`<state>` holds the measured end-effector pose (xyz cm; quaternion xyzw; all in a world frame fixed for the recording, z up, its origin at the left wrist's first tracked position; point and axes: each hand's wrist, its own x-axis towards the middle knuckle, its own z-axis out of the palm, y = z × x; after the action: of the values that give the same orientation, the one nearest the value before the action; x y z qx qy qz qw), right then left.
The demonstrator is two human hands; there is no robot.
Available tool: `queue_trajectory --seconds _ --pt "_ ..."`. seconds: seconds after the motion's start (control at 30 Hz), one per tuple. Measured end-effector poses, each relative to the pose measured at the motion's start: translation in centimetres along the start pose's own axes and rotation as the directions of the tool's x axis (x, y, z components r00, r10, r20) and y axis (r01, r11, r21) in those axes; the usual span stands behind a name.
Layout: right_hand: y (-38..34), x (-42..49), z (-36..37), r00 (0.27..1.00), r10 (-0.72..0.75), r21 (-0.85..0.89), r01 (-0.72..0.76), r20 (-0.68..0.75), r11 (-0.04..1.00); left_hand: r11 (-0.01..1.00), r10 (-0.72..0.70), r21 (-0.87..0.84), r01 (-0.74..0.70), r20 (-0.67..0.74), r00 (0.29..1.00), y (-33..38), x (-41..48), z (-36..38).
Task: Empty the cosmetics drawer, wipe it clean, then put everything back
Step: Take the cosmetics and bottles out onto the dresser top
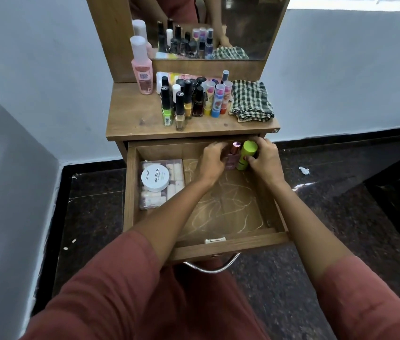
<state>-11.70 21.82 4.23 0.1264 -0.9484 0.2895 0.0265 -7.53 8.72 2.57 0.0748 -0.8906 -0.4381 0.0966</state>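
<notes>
1. At the back right of the open wooden drawer (130,192), the left hand (212,159) curls around a small pink glass bottle (232,159) while the right hand (263,160) grips a lime-green plastic tube (246,153), probably clearing out the drawer's last items.
2. Left behind are a white round nail-polish tub (155,177) on a clear plastic box (178,171).
3. Fingertips hide behind both bottles; the checked cloth (251,101) waits on the wooden tabletop (130,119).
</notes>
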Motion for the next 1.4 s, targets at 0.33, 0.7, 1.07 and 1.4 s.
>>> queue_trajectory --seconds 0.33,0.7,1.07,1.4 --pt "0.1 0.2 0.5 0.999 -0.046 -0.171 0.047 0.008 0.984 0.996 -0.054 -0.078 0.052 -0.026 0.998 0.3 -0.3 1.2" --pt "-1.1 -2.0 -0.5 0.998 -0.021 -0.071 0.024 0.053 0.997 0.996 -0.066 -0.063 0.062 -0.055 0.996 0.5 -2.8 -0.6" --pt "-5.8 -2.3 -3.0 0.985 -0.171 0.075 0.168 0.032 0.983 0.994 0.049 -0.085 -0.066 -0.192 0.98 1.9 -3.7 -5.8" --pt "-9.5 -0.2 -5.1 0.969 -0.233 0.12 0.242 -0.08 0.963 0.995 0.09 0.0 -0.095 -0.303 0.949 4.2 -1.4 -10.1"
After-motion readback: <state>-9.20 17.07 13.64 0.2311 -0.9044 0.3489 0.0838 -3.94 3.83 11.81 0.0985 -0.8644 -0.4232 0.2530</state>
